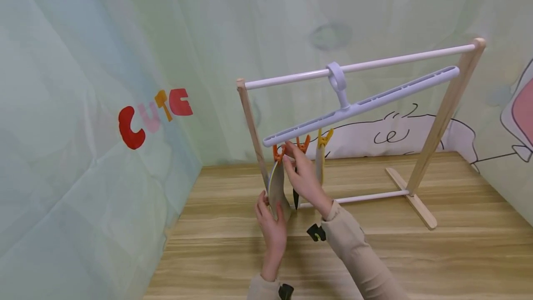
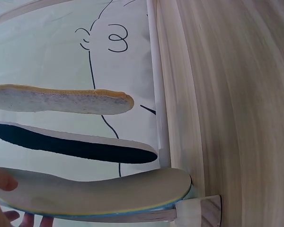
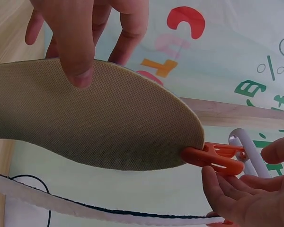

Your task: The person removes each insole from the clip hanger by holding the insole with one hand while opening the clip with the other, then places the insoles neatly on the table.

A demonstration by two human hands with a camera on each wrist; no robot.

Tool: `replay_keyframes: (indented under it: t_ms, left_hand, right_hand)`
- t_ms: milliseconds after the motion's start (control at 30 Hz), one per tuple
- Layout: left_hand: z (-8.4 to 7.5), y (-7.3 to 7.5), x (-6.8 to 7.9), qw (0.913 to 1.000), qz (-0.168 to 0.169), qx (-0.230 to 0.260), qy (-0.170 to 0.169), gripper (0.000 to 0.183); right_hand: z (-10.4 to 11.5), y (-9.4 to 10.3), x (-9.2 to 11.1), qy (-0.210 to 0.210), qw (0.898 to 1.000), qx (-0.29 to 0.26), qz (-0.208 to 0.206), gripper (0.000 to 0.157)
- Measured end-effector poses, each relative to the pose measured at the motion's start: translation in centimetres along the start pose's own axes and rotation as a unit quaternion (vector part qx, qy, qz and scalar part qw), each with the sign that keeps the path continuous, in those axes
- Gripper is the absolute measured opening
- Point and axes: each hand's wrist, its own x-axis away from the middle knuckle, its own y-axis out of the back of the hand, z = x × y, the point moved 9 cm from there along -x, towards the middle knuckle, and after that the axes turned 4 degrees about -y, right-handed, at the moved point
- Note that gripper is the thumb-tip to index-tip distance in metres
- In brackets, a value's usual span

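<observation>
Only by the head view is the pale hanger point(image 1: 362, 107) shown whole, hooked over the rack's top rod point(image 1: 287, 78), its bar tilted with the left end low. By the left wrist view three insoles are laid open side by side: a yellow-edged insole point(image 2: 61, 100), a dark insole point(image 2: 75, 144) and a beige insole point(image 2: 94, 191); in the head view the dark one is seen as little more than a thin strip. By the right wrist view the meshed face of the beige insole is revealed, its end clamped in an orange clip point(image 3: 213, 157).

The beige insole is hung below the hanger's low end, beside the rack's left post point(image 1: 254, 133). It is pinched in the left hand's point(image 1: 272, 228) grip, thumb pressed on the face, fingers set behind. The right hand point(image 1: 306, 177) is raised to the clip; its grip is loose, fingertips laid against one side, thumb held apart.
</observation>
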Motion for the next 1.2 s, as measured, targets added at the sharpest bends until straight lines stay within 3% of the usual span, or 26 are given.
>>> replay_keyframes:
  t_ms: [400, 800, 1033, 1200]
  left_hand:
    - [0.3, -0.2, -0.1, 0.9985, 0.035, 0.028, 0.031, 0.031]
    - [-0.3, -0.4, -0.4, 0.9966, 0.069, 0.041, 0.016, 0.034]
    - [-0.6, -0.2, -0.6, 0.9973, 0.065, 0.035, -0.001, 0.031]
    - [-1.2, 0.1, -0.7, 0.9977, 0.055, 0.020, -0.035, 0.026]
  right_hand:
    - [-0.7, -0.9, -0.2, -0.020, 1.000, -0.006, 0.009, 0.038]
    - [-1.5, -1.4, -0.4, -0.061, 0.996, -0.071, 0.015, 0.033]
    - [-1.3, -1.5, -0.3, -0.058, 0.994, -0.091, 0.021, 0.033]
    - [-1.6, -1.6, -0.4, -0.085, 0.987, -0.131, 0.046, 0.033]
